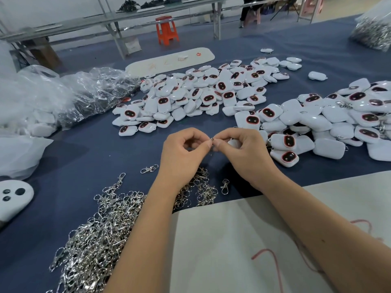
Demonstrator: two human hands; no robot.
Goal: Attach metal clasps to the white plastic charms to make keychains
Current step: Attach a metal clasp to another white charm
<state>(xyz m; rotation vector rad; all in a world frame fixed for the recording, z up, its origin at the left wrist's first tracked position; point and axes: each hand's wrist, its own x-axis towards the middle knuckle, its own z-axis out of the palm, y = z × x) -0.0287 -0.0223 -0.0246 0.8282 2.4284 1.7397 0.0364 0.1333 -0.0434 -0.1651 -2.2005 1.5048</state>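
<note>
Both hands meet above the blue tabletop (88,157), fingertip to fingertip. The left hand (182,151) has its fingers curled, thumb and forefinger pinched on a small metal ring (211,140) that shows right at the point where the two hands touch. The right hand (243,149) pinches the same ring from the other side, fingers curled in; a white charm (233,143) sits tucked behind its fingers, mostly hidden, so how it joins the ring cannot be told.

Below the left wrist lies a heap of metal clasps (99,225), with a few loose ones just beside the forearms. Beyond the hands is a wide pile of white charms (201,92) with dark, red-rimmed faces, and a second pile (330,121) lies to the right, near the right hand. Clear plastic bags (69,96) rest at the left.
</note>
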